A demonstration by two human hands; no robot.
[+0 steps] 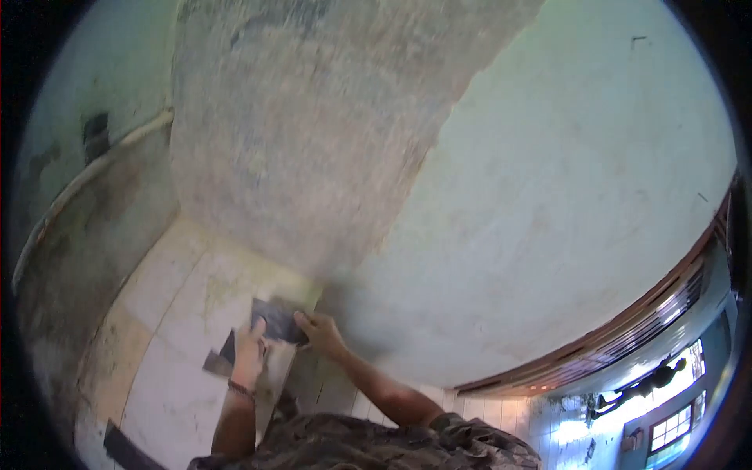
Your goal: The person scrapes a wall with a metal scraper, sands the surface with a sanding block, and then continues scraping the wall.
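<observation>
A dark grey sheet that looks like sandpaper (280, 323) is held between my two hands, above a whitish tiled surface. My left hand (249, 351) grips its left side, thumb on top; a bracelet circles that wrist. On the sheet's right edge, my right hand (322, 334) is closed with thumb and fingers pinching it. Beside my left hand lie smaller dark pieces (218, 363) on the pale tiled surface (178, 352). Part of the sheet's lower edge is hidden or blurred.
Ahead rises a wall with a bare grey patch (313, 117) beside pale green paint (564, 180). A low curved wall (102, 227) stands at left. Another dark strip (125, 448) lies lower left. At far right, a person (646, 385) is near bright windows.
</observation>
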